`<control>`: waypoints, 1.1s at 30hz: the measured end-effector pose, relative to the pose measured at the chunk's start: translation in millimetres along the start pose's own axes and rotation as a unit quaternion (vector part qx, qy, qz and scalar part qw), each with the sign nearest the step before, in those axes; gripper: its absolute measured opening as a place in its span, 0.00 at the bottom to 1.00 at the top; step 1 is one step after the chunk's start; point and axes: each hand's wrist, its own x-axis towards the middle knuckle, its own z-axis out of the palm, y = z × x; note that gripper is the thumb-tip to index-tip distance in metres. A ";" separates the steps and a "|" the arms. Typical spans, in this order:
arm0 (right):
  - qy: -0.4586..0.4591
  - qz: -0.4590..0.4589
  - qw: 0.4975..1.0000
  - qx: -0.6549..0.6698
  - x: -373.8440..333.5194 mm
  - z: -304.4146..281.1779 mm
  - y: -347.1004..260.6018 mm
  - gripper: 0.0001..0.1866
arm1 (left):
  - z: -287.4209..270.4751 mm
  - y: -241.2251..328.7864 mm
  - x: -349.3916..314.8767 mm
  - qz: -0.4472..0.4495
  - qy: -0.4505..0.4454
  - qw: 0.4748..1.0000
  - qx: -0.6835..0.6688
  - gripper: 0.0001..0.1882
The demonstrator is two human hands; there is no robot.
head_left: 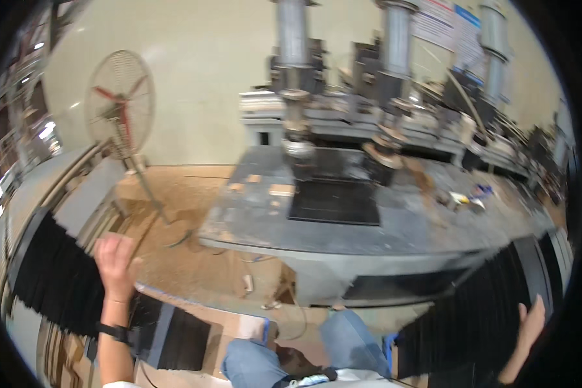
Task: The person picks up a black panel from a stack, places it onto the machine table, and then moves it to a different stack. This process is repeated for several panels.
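At the left, my left hand point(114, 262) is raised with its fingers stretched out and the thumb apart, holding nothing I can see. It is beside a stack of thin black panels point(55, 271), overlapping its edge in the picture. My right hand point(530, 320), far right, is open too, its thumb away from the fingers, at the edge of another stack of black panels point(462, 323). I cannot tell whether either hand touches its stack. Ahead, a single black panel point(334, 202) lies flat on the grey machine table point(252, 226), under the upright machine columns. The picture is somewhat blurred.
Tall machine spindles point(297, 145) stand over the table. Small offcuts point(281, 189) and a yellow-and-blue item point(459, 197) lie on it. A pedestal fan point(121, 103) stands at the back left on a dusty floor point(194, 271). A smaller black stack point(184, 339) sits near my knees.
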 end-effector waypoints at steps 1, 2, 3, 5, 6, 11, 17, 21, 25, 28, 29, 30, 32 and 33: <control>0.027 -0.032 0.999 -0.001 -6.2 -10.4 -10.9 0.27 | 37.6 46.5 9.0 0.039 0.001 0.994 -0.098 0.24; 0.006 -0.013 1.000 0.025 -8.1 -26.4 -23.8 0.26 | 62.8 106.5 33.3 0.063 -0.027 0.985 -0.157 0.24; 0.015 -0.030 0.999 0.031 -12.3 -38.2 -39.4 0.26 | 98.1 156.8 48.8 0.118 -0.002 0.974 -0.193 0.24; 0.087 -0.113 0.988 0.053 -20.7 -46.9 -64.7 0.26 | 128.4 277.5 107.6 0.132 -0.063 0.922 -0.360 0.20; 0.087 -0.147 0.981 0.091 -20.2 -55.7 -83.5 0.27 | 143.1 320.7 129.1 0.126 -0.087 0.917 -0.368 0.21; 0.136 -0.356 0.890 0.251 11.7 -76.4 -196.6 0.20 | 234.6 395.2 129.3 -0.035 -0.293 0.899 -0.324 0.34; 0.064 -0.455 0.773 0.437 32.4 -12.3 -325.8 0.25 | 179.2 384.3 109.1 0.033 -0.286 0.893 -0.345 0.39; 0.067 -0.481 0.774 0.406 17.5 54.3 -419.5 0.19 | 108.6 340.8 48.1 0.124 -0.174 0.924 -0.316 0.24; 0.033 -0.516 0.761 0.392 5.1 92.6 -491.5 0.23 | 24.1 241.9 0.0 0.185 -0.122 0.938 -0.265 0.22; -0.032 -0.543 0.737 0.402 12.3 106.3 -525.2 0.24 | -51.6 167.0 -12.2 0.178 -0.138 0.959 -0.174 0.17; -0.033 -0.544 0.727 0.419 14.3 109.4 -533.9 0.24 | -75.1 144.8 -12.0 0.163 -0.127 0.970 -0.129 0.17; -0.037 -0.543 0.725 0.421 11.5 108.2 -542.9 0.24 | -99.3 120.1 -14.2 0.150 -0.128 0.978 -0.068 0.15; -0.040 -0.541 0.728 0.419 9.5 104.7 -543.3 0.24 | -138.8 74.2 -5.0 0.121 -0.120 0.984 0.058 0.12; -0.038 -0.539 0.729 0.420 10.9 104.3 -543.9 0.24 | -158.7 50.5 -5.0 0.093 -0.134 0.978 0.130 0.14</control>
